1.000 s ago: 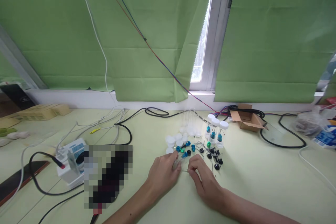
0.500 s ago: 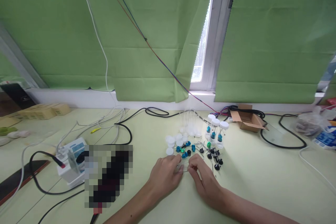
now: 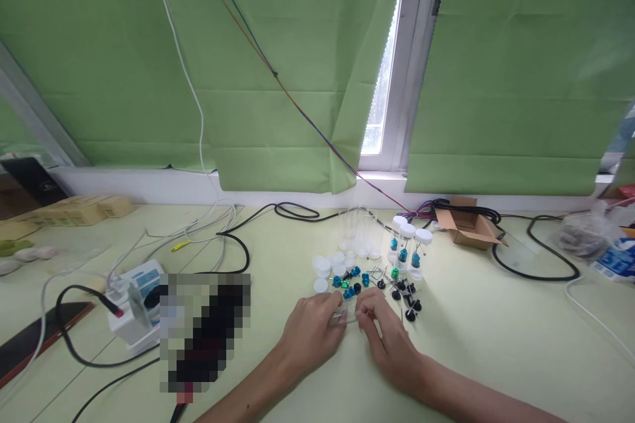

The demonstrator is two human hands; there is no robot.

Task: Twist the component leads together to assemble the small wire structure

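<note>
Between my hands lies a clear plastic tube [image 3: 343, 316], held sideways low over the table. My left hand [image 3: 315, 324] is closed around its left end. At the other end, the bent fingers of my right hand [image 3: 384, 327] pinch it; what the fingertips cover is hidden. Just beyond are small blue parts [image 3: 366, 279], a green part [image 3: 344, 284] and white round caps [image 3: 321, 285]. Black disc-headed pieces [image 3: 410, 315] and thin metal pins [image 3: 380, 272] lie by my right hand. Three capped tubes [image 3: 415, 258] with blue parts inside stand behind.
Several clear tubes [image 3: 354, 238] stand at the back. An open cardboard box [image 3: 469, 231] sits behind to the right, near black cables [image 3: 536, 274]. On the left are a white power strip [image 3: 133, 304] with cords and yellow blocks [image 3: 74, 209].
My hands stay almost in place, with the tube still between them. The tube and the right fingers have shifted only very slightly.
</note>
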